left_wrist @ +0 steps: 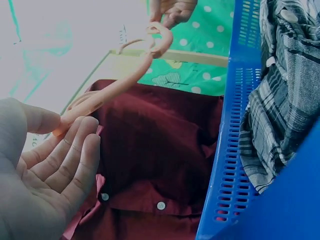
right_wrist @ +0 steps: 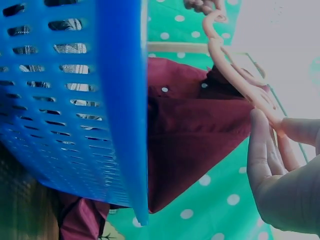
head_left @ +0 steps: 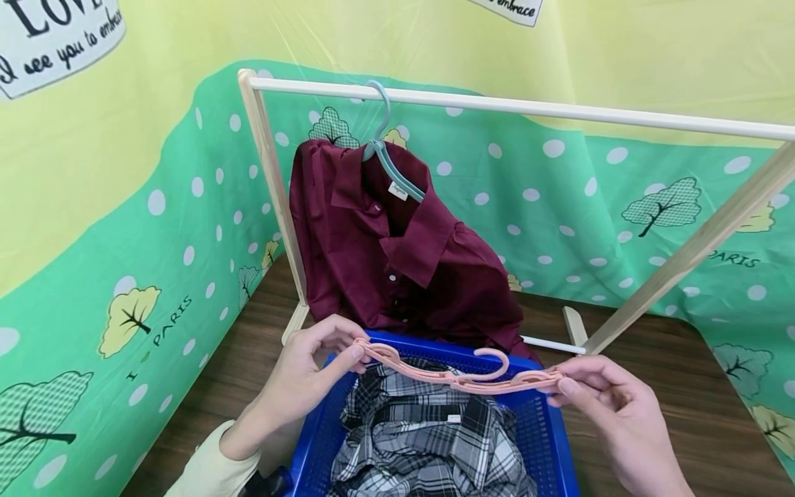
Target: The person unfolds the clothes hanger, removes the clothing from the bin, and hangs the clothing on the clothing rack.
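A pink clothes hanger (head_left: pixel 450 377) is held level above the blue basket (head_left: pixel 562 449), its hook leaning toward the right. My left hand (head_left: pixel 317 369) pinches one end between thumb and fingers, and my right hand (head_left: pixel 611 407) pinches the other end. Beneath the hanger, a black, grey and white plaid shirt (head_left: pixel 428 449) lies crumpled in the basket. In the left wrist view, the thumb and fingers of the left hand (left_wrist: pixel 55 165) meet at the hanger's tip. The right wrist view has the right hand (right_wrist: pixel 285 170) at the opposite tip.
Behind the basket, a maroon shirt (head_left: pixel 397 255) hangs on a blue-green hanger (head_left: pixel 397 176) from the white rail (head_left: pixel 497 103) of a wooden rack. The shirt's lower part meets the basket's far rim. A patterned green and yellow cloth (head_left: pixel 186 179) surrounds the brown wooden surface (head_left: pixel 658 386).
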A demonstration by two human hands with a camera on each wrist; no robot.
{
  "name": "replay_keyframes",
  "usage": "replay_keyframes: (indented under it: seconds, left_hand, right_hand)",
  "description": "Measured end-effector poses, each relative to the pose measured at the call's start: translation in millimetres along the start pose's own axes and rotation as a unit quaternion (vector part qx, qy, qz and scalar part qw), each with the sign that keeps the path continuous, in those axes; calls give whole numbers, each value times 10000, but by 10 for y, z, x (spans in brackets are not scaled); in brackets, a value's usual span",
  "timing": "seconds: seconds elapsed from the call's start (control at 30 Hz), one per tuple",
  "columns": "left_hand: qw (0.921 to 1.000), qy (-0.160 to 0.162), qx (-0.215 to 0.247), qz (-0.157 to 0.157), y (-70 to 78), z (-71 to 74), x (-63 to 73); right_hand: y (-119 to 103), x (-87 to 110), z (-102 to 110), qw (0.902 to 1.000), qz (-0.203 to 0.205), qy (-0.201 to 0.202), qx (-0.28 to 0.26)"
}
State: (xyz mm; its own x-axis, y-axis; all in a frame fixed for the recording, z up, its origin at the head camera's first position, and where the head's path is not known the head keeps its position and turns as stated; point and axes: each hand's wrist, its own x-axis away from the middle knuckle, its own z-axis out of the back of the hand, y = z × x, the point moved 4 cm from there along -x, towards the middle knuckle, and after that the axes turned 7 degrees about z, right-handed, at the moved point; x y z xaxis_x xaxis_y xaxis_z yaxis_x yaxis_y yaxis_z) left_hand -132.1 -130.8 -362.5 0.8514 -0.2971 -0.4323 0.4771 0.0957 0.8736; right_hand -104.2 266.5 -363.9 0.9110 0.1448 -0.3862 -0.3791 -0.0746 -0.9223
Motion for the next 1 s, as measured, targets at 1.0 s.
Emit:
replay_keyframes:
  seconds: [1.0]
  left_hand:
    - [9864,-398,-914,1307,-141,89,69]
  right_hand:
    - [327,56,62,9445,-97,-947,-3145]
